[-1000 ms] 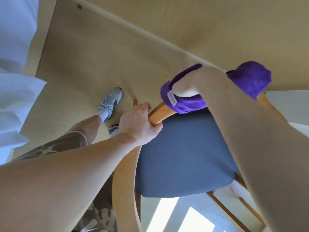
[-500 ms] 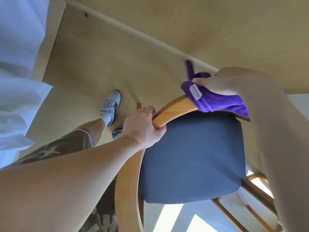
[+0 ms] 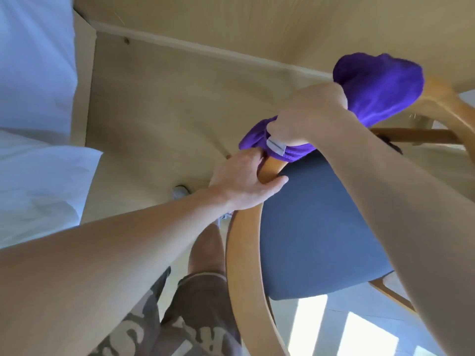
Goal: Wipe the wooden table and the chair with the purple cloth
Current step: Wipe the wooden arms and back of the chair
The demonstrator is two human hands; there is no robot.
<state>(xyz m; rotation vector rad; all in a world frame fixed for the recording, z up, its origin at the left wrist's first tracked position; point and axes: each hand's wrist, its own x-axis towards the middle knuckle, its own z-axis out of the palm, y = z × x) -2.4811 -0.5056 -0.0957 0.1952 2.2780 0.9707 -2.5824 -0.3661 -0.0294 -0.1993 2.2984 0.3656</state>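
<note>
Chair stage under way: right hand (image 3: 305, 116) grips purple cloth (image 3: 377, 86) on the chair (image 3: 241, 265) backrest rail, left hand (image 3: 244, 181) clasps the rail; table (image 3: 257, 24) status indeterminate.

Bunched purple cloth (image 3: 377, 91) draped over wooden chair (image 3: 241, 265) backrest; blue seat.

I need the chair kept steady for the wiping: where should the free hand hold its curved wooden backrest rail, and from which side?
Hold the curved wooden backrest rail just left of the purple cloth, coming over from the back, as the left hand does: the bar is narrow enough for fingers to wrap, and this spot leaves the right hand room to wipe.
</note>
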